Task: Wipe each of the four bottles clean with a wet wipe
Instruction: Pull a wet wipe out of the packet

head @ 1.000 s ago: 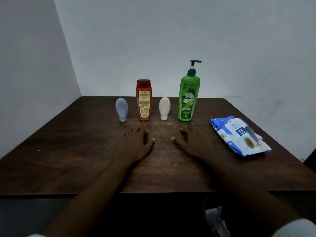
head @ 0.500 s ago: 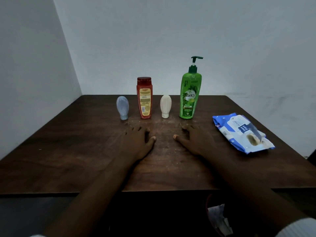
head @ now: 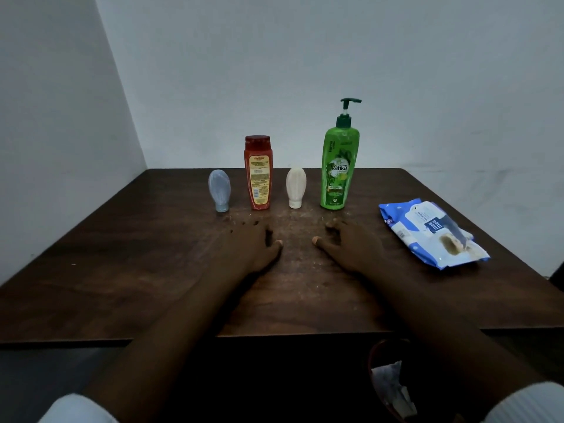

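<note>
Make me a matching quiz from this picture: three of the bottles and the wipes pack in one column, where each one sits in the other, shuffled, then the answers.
Column one
1. tall green plastic pump bottle
2. red plastic bottle with yellow label
3. small pale blue squeeze bottle
4. blue and white wet wipe pack

Column two
A. left end of the row
B. lying flat, off to the right of the row
C. second from the left in the row
D. right end of the row

Pairs: 1-D, 2-C, 3-A, 4-B

Four bottles (head: 295, 187) stand apart in a row; gaps between them; wipes pack (head: 430, 233) lies well right.
</note>
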The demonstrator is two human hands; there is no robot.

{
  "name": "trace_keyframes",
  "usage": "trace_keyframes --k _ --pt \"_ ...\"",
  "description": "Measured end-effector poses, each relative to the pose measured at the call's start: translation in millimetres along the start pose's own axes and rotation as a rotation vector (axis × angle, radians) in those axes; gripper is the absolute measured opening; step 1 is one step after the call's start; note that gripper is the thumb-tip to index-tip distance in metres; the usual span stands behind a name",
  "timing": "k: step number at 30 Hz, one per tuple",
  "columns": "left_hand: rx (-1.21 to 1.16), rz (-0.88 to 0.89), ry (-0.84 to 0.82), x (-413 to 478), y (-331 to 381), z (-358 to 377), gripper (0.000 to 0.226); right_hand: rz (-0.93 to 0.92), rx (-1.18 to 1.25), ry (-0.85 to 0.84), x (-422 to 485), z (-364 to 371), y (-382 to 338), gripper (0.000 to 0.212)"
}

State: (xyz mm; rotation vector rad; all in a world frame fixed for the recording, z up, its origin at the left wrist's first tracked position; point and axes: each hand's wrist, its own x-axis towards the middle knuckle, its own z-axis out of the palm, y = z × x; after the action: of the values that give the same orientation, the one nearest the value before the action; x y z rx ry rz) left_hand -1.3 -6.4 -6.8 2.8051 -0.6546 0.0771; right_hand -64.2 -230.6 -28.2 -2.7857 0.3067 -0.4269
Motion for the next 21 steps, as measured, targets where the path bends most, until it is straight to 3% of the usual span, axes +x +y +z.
trace_keyframes --k 5,9,14,18,21 --pt "-0.046 0.129 -0.253 24.4 45.6 -23.7 0.048 0.009 0.101 -0.010 0.0 -3.3 -0.5 0.053" --pt "-0.020 0.280 -0.214 36.4 83.2 -21.7 0.034 0.003 0.138 -0.028 0.2 -14.0 9.1 0.031" --pt "-0.195 0.347 -0.151 43.5 101.9 -0.8 0.025 0.071 0.238 -0.036 -13.1 -31.5 24.2 0.026" --pt "-0.211 0.416 -0.043 43.3 100.5 26.5 0.027 0.031 0.221 -0.157 -25.9 -64.8 39.1 0.023" --pt "-0.194 0.465 0.011 45.0 95.9 35.7 0.032 0.046 0.225 -0.119 -30.1 -96.9 53.6 0.026"
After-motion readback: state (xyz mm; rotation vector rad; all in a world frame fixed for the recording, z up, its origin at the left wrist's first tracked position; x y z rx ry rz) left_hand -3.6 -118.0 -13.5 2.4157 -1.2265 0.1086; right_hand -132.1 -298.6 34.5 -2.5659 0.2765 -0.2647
